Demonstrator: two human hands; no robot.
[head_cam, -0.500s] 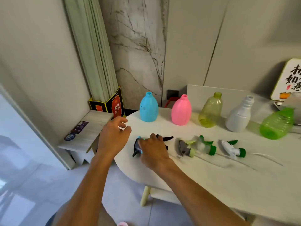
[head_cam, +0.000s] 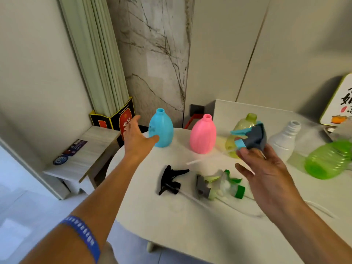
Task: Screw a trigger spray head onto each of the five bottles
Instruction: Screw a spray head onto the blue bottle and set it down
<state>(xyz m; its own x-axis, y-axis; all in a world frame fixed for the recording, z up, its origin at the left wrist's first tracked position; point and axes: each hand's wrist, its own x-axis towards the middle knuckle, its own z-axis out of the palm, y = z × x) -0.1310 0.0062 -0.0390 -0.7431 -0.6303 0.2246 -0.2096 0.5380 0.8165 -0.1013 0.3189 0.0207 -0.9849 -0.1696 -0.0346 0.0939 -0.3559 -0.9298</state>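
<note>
Uncapped bottles stand in a row at the back of the white table [head_cam: 190, 225]: blue bottle [head_cam: 162, 130], pink bottle [head_cam: 202, 136], yellow-green bottle [head_cam: 242, 126], white bottle [head_cam: 285, 138]. A bright green bottle [head_cam: 329, 161] leans at the right. My right hand [head_cam: 266, 168] holds a grey and blue spray head [head_cam: 251, 137] up in front of the yellow-green bottle, its dip tube trailing left. My left hand [head_cam: 136, 138] is open beside the blue bottle, thumb near its side. A black spray head [head_cam: 171, 181] and grey and green spray heads [head_cam: 219, 184] lie on the table.
A low wooden stool [head_cam: 85, 155] stands left of the table, with a black and yellow box [head_cam: 114, 119] behind it. A framed sign [head_cam: 339, 103] leans on the wall at the far right. The table's front edge curves close to my arms.
My right hand has lifted the grey and blue spray head off the table and carried it up and right. My left hand has reached forward to the blue bottle.
</note>
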